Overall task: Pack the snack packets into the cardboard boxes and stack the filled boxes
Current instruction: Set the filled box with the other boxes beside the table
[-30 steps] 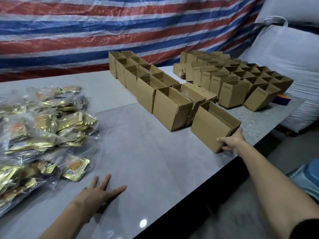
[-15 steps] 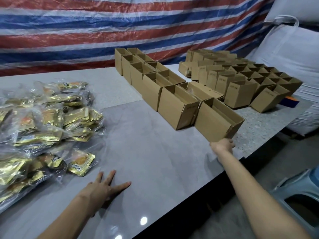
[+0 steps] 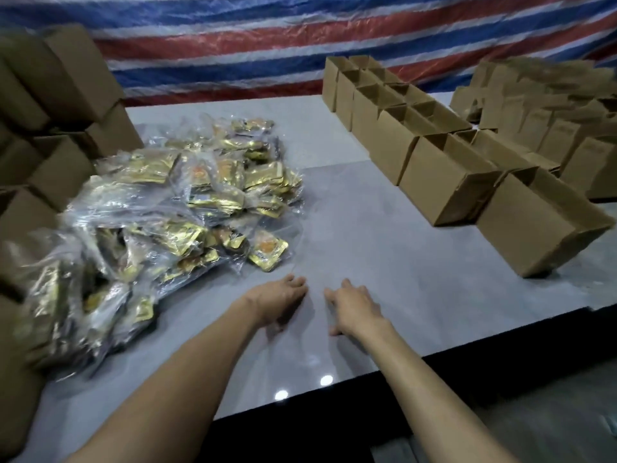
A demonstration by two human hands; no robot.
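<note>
A heap of gold snack packets [image 3: 173, 208] in clear plastic bags lies on the left of the grey table [image 3: 384, 248]. One loose packet [image 3: 267, 250] lies at the heap's near edge. Rows of open cardboard boxes [image 3: 444, 182] stand at the right; the nearest box [image 3: 537, 235] is tilted near the table's right edge. My left hand [image 3: 280, 300] and my right hand [image 3: 354, 307] lie side by side on the bare table near the front, fingers loose, holding nothing. Both hands are apart from the packets and the boxes.
A stack of closed cardboard boxes [image 3: 56, 121] rises at the far left behind the packets. More open boxes [image 3: 551, 118] crowd the far right. A striped tarpaulin [image 3: 267, 38] hangs behind the table. The table's front edge [image 3: 334, 399] runs close under my forearms.
My right hand has let go of the nearest box and come back to the table beside my left hand. My view has swung left, bringing the box stack into sight.
</note>
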